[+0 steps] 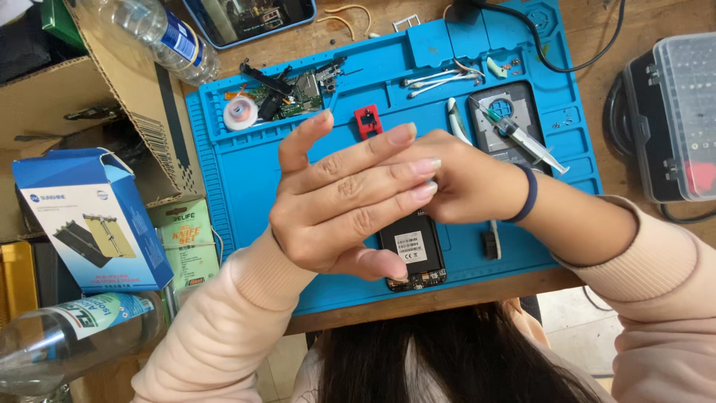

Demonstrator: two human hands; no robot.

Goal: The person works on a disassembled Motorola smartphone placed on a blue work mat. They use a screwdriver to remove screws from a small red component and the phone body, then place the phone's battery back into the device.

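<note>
My left hand (339, 201) hovers over the blue repair mat (246, 186) with its fingers stretched out and slightly apart, holding nothing visible. Its fingertips lie across my right hand (466, 183), which is curled behind them; whatever it may hold is hidden. A dark band circles my right wrist. Under both hands a black phone with its back removed (412, 254) lies flat on the mat, near the front edge. A small red tool (367, 122) sits just beyond my left fingers.
On the mat lie a circuit board (297, 93), a white tape roll (240, 112), cotton swabs (436, 78), a syringe (526, 140) on a grey phone part (498, 112) and a brush (490, 242). A bit case (682, 112) stands right; a blue box (89, 216) and bottles (160, 33) left.
</note>
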